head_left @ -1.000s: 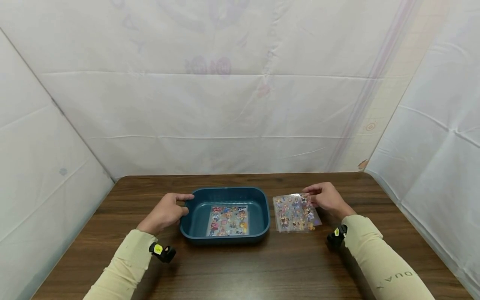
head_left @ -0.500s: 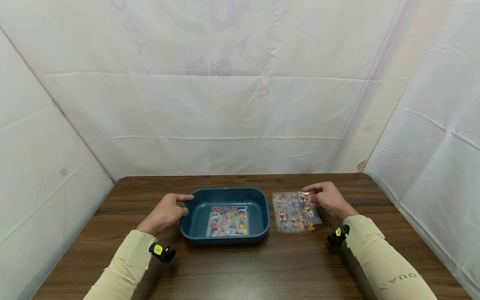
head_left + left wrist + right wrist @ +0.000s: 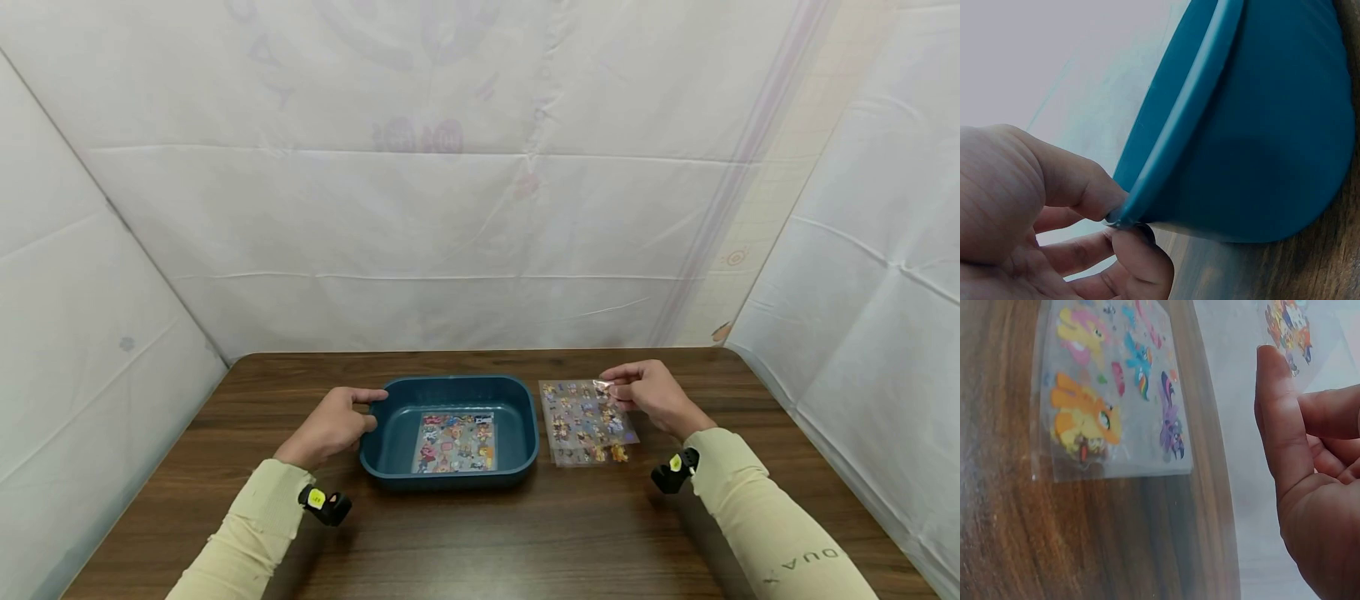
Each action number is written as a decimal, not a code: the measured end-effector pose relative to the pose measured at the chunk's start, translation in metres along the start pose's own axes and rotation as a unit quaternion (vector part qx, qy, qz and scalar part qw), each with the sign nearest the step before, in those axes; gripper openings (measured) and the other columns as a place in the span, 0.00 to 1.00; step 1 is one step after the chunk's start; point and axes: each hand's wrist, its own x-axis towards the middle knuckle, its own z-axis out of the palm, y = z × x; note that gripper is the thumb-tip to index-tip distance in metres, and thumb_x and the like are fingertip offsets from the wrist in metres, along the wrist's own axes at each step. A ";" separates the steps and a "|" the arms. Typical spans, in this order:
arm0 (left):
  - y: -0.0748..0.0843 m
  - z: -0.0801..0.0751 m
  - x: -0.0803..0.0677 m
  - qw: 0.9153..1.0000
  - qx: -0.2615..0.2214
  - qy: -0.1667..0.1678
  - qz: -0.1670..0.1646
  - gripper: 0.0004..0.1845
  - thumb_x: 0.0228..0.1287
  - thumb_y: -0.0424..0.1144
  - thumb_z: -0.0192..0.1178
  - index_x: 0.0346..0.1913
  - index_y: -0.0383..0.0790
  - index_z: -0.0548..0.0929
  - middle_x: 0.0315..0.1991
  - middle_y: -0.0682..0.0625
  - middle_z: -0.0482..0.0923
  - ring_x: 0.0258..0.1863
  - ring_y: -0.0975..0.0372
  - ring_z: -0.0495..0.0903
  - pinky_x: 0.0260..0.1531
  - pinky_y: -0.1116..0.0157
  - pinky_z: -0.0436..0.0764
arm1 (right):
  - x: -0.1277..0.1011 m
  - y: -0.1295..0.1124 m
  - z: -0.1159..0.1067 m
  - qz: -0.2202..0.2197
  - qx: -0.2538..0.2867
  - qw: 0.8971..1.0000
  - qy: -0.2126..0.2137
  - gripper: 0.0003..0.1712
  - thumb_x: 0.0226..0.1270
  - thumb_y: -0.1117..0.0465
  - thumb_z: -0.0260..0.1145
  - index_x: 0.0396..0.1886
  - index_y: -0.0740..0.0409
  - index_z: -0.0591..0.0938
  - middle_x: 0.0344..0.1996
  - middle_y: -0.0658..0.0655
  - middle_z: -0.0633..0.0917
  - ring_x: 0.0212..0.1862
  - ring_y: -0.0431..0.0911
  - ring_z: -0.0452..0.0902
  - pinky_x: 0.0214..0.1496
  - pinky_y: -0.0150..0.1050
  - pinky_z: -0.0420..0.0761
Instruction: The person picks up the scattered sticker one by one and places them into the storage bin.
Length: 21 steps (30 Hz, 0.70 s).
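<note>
A dark teal rectangular tub [image 3: 517, 433] stands on the table. One clear sticker sheet [image 3: 453, 443] with colourful cartoon figures lies flat on its floor. My left hand [image 3: 330, 427] pinches the tub's left rim; in the left wrist view, the thumb [image 3: 1082, 184] and fingers meet at the rim's edge. Right of the tub, my right hand [image 3: 656, 398] pinches another transparent sticker sheet [image 3: 583, 415] at its upper right corner. That sheet is lifted over more sticker sheets [image 3: 592, 456] on the table. Pony figures show on the top one [image 3: 1110, 394] in the right wrist view.
The brown wood-grain table [image 3: 480, 533] has rounded far corners. White sheeting [image 3: 480, 217] hangs behind it and along both sides. A black wrist camera [image 3: 325, 505] sits on the left wrist, and another [image 3: 673, 471] on the right.
The sheet in my right hand has come up and a little to the left, uncovering the lower edge of those beneath. My left hand and the tub stay put.
</note>
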 end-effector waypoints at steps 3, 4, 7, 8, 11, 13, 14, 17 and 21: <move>0.000 0.000 0.000 1.000 0.002 0.000 0.000 0.28 0.74 0.27 0.52 0.75 0.35 0.72 0.12 0.56 0.54 0.11 0.62 0.58 0.21 0.63 0.68 | -0.001 -0.004 0.001 0.005 0.002 1.000 0.003 0.21 0.75 0.74 0.58 0.64 0.78 0.77 0.35 0.53 0.88 0.34 0.38 0.83 0.37 0.34 0.87; 0.000 0.000 0.000 1.000 0.003 0.001 0.000 0.28 0.74 0.27 0.52 0.75 0.35 0.72 0.12 0.56 0.54 0.11 0.62 0.58 0.21 0.63 0.68 | -0.001 -0.005 0.002 0.007 0.004 1.000 0.003 0.21 0.75 0.74 0.58 0.64 0.78 0.78 0.35 0.53 0.88 0.34 0.38 0.83 0.38 0.34 0.87; 0.001 0.000 0.000 1.000 0.005 0.001 0.000 0.28 0.74 0.27 0.53 0.75 0.35 0.72 0.12 0.56 0.54 0.10 0.62 0.58 0.21 0.63 0.68 | -0.001 -0.008 0.003 0.010 0.007 1.000 0.004 0.21 0.75 0.74 0.59 0.64 0.78 0.78 0.35 0.53 0.87 0.34 0.38 0.83 0.38 0.35 0.87; 0.001 0.000 0.000 1.000 0.005 0.001 0.000 0.28 0.74 0.27 0.53 0.75 0.36 0.72 0.12 0.56 0.55 0.10 0.62 0.57 0.21 0.63 0.68 | -0.001 -0.009 0.003 0.011 0.008 1.000 0.004 0.21 0.74 0.74 0.59 0.64 0.78 0.78 0.34 0.53 0.87 0.34 0.38 0.83 0.37 0.35 0.87; 0.000 0.000 0.000 1.000 0.006 0.002 -0.001 0.28 0.74 0.27 0.53 0.75 0.36 0.72 0.11 0.56 0.55 0.10 0.62 0.58 0.21 0.63 0.68 | 0.000 -0.011 0.004 0.013 0.008 1.000 0.004 0.21 0.73 0.74 0.60 0.63 0.78 0.78 0.33 0.52 0.87 0.34 0.38 0.83 0.37 0.34 0.87; 0.000 0.000 0.000 1.000 0.008 0.003 -0.002 0.28 0.74 0.27 0.53 0.75 0.36 0.72 0.11 0.56 0.55 0.10 0.62 0.58 0.21 0.62 0.69 | 0.001 -0.012 0.005 0.014 0.009 1.000 0.005 0.21 0.72 0.75 0.60 0.63 0.78 0.78 0.33 0.52 0.86 0.34 0.38 0.83 0.37 0.34 0.87; 0.000 0.000 0.000 1.000 0.009 0.003 -0.002 0.28 0.74 0.28 0.53 0.75 0.36 0.72 0.11 0.56 0.55 0.10 0.62 0.58 0.20 0.62 0.69 | 0.001 -0.012 0.006 0.014 0.010 1.000 0.005 0.22 0.72 0.75 0.59 0.63 0.78 0.78 0.33 0.51 0.86 0.34 0.38 0.83 0.37 0.34 0.87; 0.000 0.000 0.000 1.000 0.009 0.003 -0.003 0.28 0.74 0.28 0.53 0.75 0.36 0.72 0.11 0.55 0.56 0.10 0.62 0.59 0.21 0.62 0.69 | 0.002 -0.013 0.009 0.016 0.017 1.000 0.003 0.21 0.72 0.75 0.59 0.63 0.79 0.78 0.33 0.51 0.85 0.33 0.38 0.83 0.37 0.33 0.87; 0.000 0.000 0.000 1.000 0.009 0.003 -0.006 0.27 0.74 0.28 0.53 0.75 0.36 0.73 0.12 0.55 0.56 0.10 0.62 0.59 0.21 0.62 0.70 | 0.004 -0.013 0.013 0.017 0.026 1.000 0.000 0.21 0.73 0.76 0.56 0.63 0.80 0.77 0.30 0.50 0.85 0.32 0.37 0.82 0.36 0.32 0.87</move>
